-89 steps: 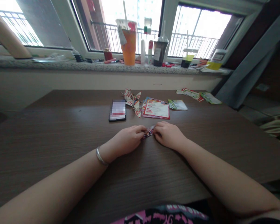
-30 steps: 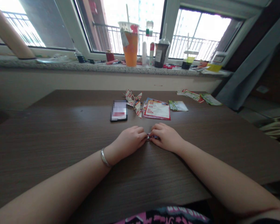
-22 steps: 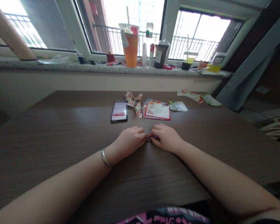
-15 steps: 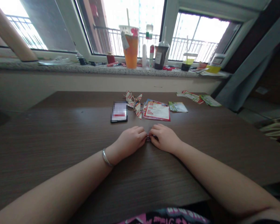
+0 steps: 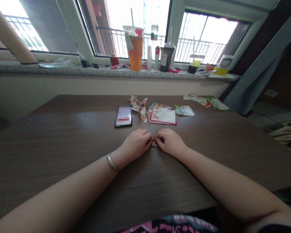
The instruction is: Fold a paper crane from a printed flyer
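My left hand (image 5: 135, 145) and my right hand (image 5: 170, 142) rest knuckles-up on the dark wooden table (image 5: 63, 139), fingertips meeting. Between them they pinch a small folded piece of printed paper (image 5: 154, 142), red and white, mostly hidden by the fingers. Both hands have curled fingers closed on it. A silver bangle (image 5: 111, 162) sits on my left wrist.
Beyond the hands lie a black phone (image 5: 123, 116), folded paper cranes (image 5: 139, 106), a red-bordered leaflet (image 5: 163, 114) and more leaflets (image 5: 184, 110) to the right. The stone windowsill (image 5: 63, 69) holds an orange drink cup (image 5: 135, 48), a dark cup (image 5: 165, 55) and small bottles.
The folded paper showed more between the hands three seconds ago; since then the hands have closed in together and cover most of it. In the last second they barely moved.
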The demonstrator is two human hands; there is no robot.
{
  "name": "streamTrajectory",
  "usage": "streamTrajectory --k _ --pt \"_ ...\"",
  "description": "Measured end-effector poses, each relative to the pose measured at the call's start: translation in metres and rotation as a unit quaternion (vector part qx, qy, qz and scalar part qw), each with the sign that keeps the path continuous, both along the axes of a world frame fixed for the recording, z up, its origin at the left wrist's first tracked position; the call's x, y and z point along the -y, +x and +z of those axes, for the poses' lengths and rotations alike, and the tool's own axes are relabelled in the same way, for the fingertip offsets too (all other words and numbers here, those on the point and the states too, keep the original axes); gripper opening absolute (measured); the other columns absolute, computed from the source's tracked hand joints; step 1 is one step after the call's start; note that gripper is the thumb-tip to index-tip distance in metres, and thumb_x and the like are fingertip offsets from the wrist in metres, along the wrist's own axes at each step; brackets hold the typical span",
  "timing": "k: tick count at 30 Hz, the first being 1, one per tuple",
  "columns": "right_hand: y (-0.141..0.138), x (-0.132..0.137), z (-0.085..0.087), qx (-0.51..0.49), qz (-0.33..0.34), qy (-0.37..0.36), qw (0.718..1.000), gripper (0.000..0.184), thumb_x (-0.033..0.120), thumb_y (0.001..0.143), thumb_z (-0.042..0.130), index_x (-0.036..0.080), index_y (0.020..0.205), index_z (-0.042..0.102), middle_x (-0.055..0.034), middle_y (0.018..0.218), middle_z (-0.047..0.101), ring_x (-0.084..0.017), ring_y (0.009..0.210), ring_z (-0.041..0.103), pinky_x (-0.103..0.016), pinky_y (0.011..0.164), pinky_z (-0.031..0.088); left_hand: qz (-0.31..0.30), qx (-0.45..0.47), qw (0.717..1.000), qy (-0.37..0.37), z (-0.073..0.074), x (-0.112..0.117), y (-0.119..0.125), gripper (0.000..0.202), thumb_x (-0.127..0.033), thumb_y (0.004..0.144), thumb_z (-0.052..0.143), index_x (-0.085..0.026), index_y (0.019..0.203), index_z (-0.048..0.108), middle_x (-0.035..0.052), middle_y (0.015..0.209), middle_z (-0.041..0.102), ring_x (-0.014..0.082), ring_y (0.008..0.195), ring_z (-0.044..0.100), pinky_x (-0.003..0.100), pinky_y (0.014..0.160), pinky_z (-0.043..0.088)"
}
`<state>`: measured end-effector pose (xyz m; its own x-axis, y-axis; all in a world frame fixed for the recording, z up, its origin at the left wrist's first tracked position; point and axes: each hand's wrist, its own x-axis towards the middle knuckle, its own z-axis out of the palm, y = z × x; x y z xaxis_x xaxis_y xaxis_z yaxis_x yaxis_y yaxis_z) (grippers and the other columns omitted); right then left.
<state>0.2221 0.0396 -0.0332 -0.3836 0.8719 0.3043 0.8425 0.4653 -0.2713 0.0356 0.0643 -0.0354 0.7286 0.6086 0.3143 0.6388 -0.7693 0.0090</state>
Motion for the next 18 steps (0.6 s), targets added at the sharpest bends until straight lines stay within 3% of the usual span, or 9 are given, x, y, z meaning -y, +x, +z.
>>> streamTrajectory --k 14,18 --pt "0.0028 -0.0056 -0.0053 -0.077 0.049 -0.017 0.996 0.006 0.016 0.078 0.059 0.017 0.08 0.065 -0.004 0.084 0.064 -0.017 0.084 0.055 -0.029 0.079 0.043 0.004 0.046 0.998 -0.039 -0.0028 0.0003 -0.0033 0.013 -0.027 0.087 0.053 -0.018 0.087 0.062 0.0057 0.086 0.058 0.0188 0.083 0.054 0.032 0.076 0.045" --pt "0.0014 -0.0022 -0.0042 -0.071 0.032 -0.016 0.997 0.003 0.017 0.077 0.06 0.018 0.079 0.062 -0.0043 0.085 0.063 -0.017 0.084 0.054 -0.029 0.079 0.043 0.003 0.054 0.998 -0.044 -0.0038 -0.0005 -0.0038 0.012 -0.027 0.086 0.054 -0.018 0.085 0.061 0.0056 0.086 0.058 0.0185 0.082 0.054 0.031 0.075 0.045"
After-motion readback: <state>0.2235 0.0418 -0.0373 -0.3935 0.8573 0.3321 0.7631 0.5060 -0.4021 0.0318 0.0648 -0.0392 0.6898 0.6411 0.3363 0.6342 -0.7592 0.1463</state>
